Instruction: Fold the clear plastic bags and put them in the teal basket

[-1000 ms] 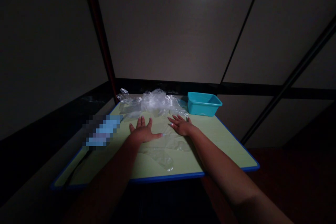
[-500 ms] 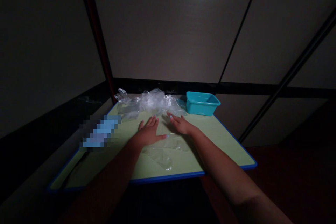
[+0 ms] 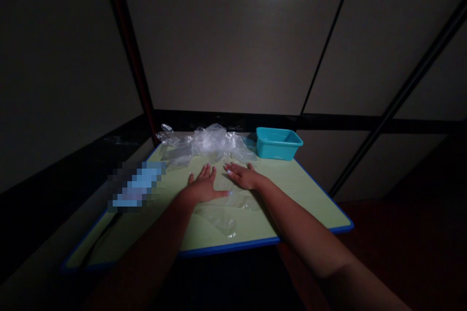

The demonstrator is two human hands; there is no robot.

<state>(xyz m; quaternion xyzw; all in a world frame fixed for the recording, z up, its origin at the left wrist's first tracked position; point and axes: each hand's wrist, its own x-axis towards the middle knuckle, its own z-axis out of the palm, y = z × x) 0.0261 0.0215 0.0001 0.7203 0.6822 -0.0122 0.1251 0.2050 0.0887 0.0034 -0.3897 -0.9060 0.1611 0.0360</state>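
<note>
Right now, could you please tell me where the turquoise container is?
In the head view, the turquoise container stands at the far right corner of the table, right of the crumpled clear plastic and beyond the right hand.

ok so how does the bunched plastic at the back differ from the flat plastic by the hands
The bunched plastic is crumpled into raised folds, while the flat plastic lies spread low on the table. The bunched plastic looks whitish and shiny; the flat plastic is fainter, with the table showing through. Both are see-through, at least in part.
</note>
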